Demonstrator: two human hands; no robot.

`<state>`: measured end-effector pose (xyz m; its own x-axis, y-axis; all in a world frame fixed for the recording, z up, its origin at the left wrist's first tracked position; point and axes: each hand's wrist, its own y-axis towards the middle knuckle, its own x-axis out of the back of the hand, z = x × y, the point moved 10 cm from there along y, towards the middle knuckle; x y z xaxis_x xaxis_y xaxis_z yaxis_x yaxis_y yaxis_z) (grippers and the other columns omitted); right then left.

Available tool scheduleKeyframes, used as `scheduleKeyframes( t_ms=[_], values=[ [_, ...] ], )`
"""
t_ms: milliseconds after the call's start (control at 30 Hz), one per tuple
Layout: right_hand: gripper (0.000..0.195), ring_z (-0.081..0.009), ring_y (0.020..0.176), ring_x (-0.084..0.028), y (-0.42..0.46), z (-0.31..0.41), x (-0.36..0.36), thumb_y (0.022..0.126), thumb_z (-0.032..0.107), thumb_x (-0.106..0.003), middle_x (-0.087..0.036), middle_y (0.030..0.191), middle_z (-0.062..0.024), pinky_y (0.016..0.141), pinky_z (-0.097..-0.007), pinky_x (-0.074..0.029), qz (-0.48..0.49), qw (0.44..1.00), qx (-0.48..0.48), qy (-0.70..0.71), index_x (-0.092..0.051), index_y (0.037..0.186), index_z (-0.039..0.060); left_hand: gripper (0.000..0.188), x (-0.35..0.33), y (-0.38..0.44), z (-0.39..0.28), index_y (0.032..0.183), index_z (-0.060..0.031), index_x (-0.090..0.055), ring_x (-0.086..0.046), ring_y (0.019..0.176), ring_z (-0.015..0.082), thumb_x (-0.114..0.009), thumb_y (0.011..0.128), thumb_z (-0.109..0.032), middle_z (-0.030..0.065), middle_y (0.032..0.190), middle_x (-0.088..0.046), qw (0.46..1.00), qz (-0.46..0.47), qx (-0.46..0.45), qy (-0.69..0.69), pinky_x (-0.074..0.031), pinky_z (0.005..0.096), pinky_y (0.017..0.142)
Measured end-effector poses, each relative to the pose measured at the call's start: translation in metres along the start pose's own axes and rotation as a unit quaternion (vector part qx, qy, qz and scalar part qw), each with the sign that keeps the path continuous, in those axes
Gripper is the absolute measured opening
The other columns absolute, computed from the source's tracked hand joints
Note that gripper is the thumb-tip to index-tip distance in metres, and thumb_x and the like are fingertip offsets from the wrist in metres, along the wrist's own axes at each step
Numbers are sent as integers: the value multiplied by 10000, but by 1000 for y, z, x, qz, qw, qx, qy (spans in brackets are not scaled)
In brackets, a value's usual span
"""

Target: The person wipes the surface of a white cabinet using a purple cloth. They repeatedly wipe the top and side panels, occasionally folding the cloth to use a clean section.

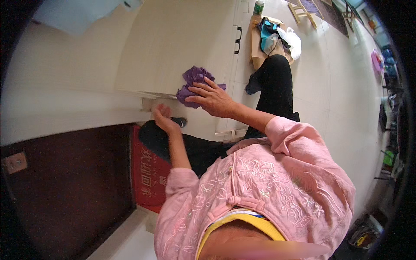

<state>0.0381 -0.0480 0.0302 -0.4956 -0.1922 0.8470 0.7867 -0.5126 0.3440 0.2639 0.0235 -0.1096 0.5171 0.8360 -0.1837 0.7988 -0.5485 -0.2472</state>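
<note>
My right hand (211,97) lies over a crumpled purple cloth (195,75), its fingers spread across the folds. The cloth is against a pale wood-grain cabinet panel (172,42), close to the panel's near edge. My left hand (162,115) is raised just left of the cloth, apart from it, near the cabinet's lower corner. It is blurred and its fingers look partly curled; nothing shows in it. Two black handles (238,40) sit along the right side of the cabinet.
A cardboard box (255,53) by my right knee holds teal and black items and a white plastic bag (293,42). A green container (258,7) stands beyond it. At left are a dark brown door (74,182) and a red doormat (151,182) bearing writing. A wooden stool (302,14) stands farther off.
</note>
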Motion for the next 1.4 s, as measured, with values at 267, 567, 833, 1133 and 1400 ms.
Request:
scheduleKeyframes(
  t_ms=[267, 567, 833, 1133, 1400],
  values=[
    [485, -317, 1284, -445, -27, 42, 16, 887, 257, -618, -508, 1333, -148, 1103, -432, -311, -16, 967, -47, 248, -472, 1336, 145, 500, -68, -160, 29, 1329, -163, -483, -524, 1175, 245, -414, 960, -494, 33, 1298, -548, 854, 283, 229, -372, -381, 417, 1032],
    [484, -328, 1220, -503, -86, -38, 66, 849, 46, -637, -511, 1341, -149, 1032, -392, -404, -50, 960, -137, 239, -491, 1308, 98, 619, -82, -149, 5, 1391, -94, -419, -387, 1323, 306, -353, 951, -525, 111, 1446, -420, 832, 211, 222, -463, -268, 477, 1122],
    [382, -326, 1270, -455, -160, -107, 149, 927, 98, -529, -524, 1339, -137, 1083, -447, -319, -171, 968, -170, -75, -510, 1305, 50, 543, -40, -103, 37, 1282, -163, -519, -496, 1184, 297, -435, 912, -551, 79, 1293, -542, 874, 138, 86, -459, -357, 557, 1016],
    [327, -345, 1264, -456, -171, -111, 132, 938, 122, -498, -550, 1311, -133, 1083, -459, -322, -148, 966, -145, -157, -565, 1250, 53, 730, -107, -74, 50, 1474, -9, -201, -291, 1361, 271, -530, 946, -390, 134, 1479, -303, 984, -63, -58, -156, -219, 341, 1126],
    [271, -319, 1254, -463, -159, -103, 133, 917, 80, -505, -572, 1293, -104, 1079, -450, -330, -128, 959, -135, -213, -666, 1135, 91, 644, -102, -58, -5, 1436, -17, -284, -384, 1285, 311, -510, 947, -370, 187, 1386, -399, 982, -134, -41, -130, -277, 351, 1092]
  ],
)
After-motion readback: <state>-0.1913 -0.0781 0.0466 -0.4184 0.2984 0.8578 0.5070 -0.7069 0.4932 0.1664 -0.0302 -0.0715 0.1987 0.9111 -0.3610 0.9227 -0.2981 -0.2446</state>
